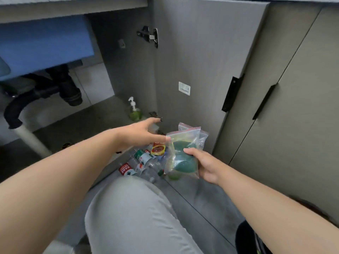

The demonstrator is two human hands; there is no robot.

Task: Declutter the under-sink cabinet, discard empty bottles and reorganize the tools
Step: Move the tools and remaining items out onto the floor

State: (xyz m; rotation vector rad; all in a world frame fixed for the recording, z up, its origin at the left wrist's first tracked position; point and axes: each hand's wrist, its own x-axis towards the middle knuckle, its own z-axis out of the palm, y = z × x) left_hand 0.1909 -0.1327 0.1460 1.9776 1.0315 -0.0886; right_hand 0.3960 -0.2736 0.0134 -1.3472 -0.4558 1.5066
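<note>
Clearing-out step. Right grip [207, 167] clutches zip bags [185, 138] (green sponge [178, 164] inside). Left grip [141, 132] released; pump bottle [134, 111] at its 12 o'clock in cabinet [77, 125], plastic bottles [145, 162] heaped at 6. Next, likely: close round pump bottle.

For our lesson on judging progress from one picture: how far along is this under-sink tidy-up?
Looks done: clear plastic bottles lie piled in front of the cabinet. In hand: the right hand grips zip bags holding a green sponge; the left hand reaches, fingers open, toward the cabinet. Left: the green pump bottle stands inside, and the pile is not yet discarded.
</note>
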